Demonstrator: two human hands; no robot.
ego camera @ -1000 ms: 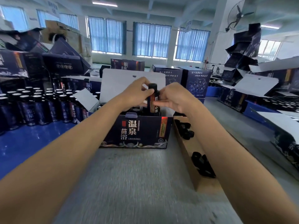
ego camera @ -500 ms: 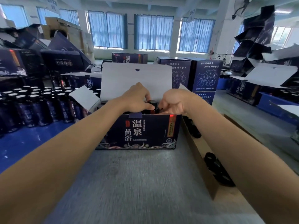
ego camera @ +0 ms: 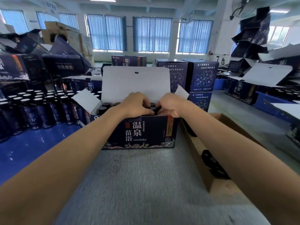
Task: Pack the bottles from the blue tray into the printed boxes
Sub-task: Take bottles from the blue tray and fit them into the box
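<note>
**Head view.** An open printed box (ego camera: 139, 133) stands on the grey table (ego camera: 138, 184), with its white lid flap (ego camera: 136, 82) raised at the back. Both hands meet over the right half of the box. The left hand (ego camera: 138, 104) curls its fingers over the dark top of a bottle (ego camera: 156, 109) that sits almost wholly inside the box. The right hand (ego camera: 170, 103), fingers bent, pinches the same top from the other side. Packed bottles (ego camera: 103, 109) show their caps at the box's left end. The blue tray (ego camera: 32, 146), left of the box, bears rows of upright loose bottles (ego camera: 40, 109). A brown cardboard tray (ego camera: 198, 150) lies just right of the box.
</note>
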